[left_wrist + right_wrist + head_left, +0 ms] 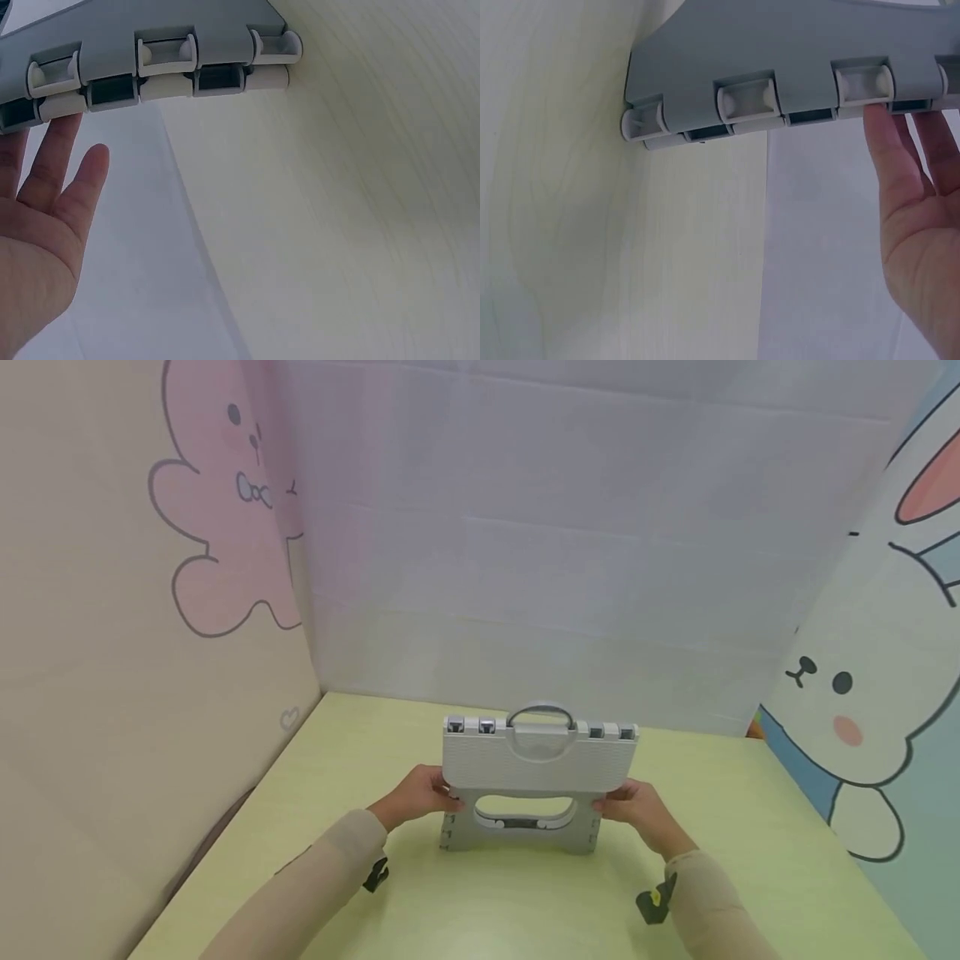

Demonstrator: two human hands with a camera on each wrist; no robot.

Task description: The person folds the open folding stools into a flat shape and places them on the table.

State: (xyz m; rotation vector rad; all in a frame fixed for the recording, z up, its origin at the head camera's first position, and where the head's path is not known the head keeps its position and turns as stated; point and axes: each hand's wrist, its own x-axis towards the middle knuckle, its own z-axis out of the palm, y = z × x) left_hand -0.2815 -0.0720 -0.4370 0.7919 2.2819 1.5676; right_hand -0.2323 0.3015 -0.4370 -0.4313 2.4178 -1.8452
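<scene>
A white and grey folding step stool (480, 756) stands upright and folded flat, its carry handle (542, 705) arched at the top. My left hand (415, 797) grips its left side, thumb on the front. At the opposite side, my right hand (647, 814) holds the stool the same way. In the left wrist view, fingertips of the left hand (37, 232) touch the hinged edge of the grey leg panel (109, 37). The right wrist view has the right hand (922, 217) against the other hinged edge, below the grey panel (795, 45). Both hands' fingers are partly hidden behind the stool.
The stool's lower end is on a pale yellow tabletop (510, 910). A whitish curtain (540, 543) hangs behind the table. Cartoon-printed sheets flank it, with a pink figure (217, 527) at left and a white rabbit (862, 760) at right.
</scene>
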